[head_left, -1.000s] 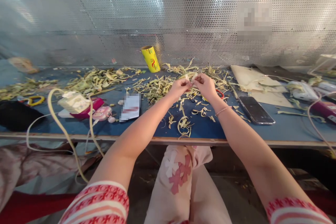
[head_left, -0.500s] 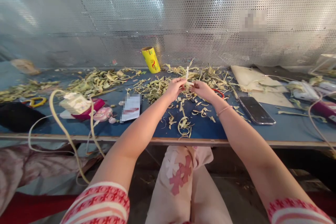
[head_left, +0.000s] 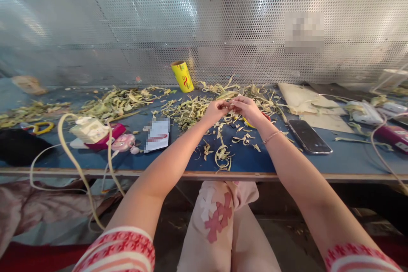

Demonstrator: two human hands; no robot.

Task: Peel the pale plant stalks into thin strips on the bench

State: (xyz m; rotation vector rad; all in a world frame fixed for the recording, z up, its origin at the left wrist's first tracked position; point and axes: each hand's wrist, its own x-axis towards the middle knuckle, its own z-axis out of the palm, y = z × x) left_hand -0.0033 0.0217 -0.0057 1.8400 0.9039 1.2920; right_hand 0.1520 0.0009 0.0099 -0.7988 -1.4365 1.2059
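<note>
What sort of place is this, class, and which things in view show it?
Probably a workshop: a long, blue-topped worktable, loose heaps of dry, pale-green plant strips on it, and a grey, perforated metal panel standing along its back suggest so.

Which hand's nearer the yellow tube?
Left. The left hand is nearer the camera than the tube and to its right; the right hand is farther right.
</note>
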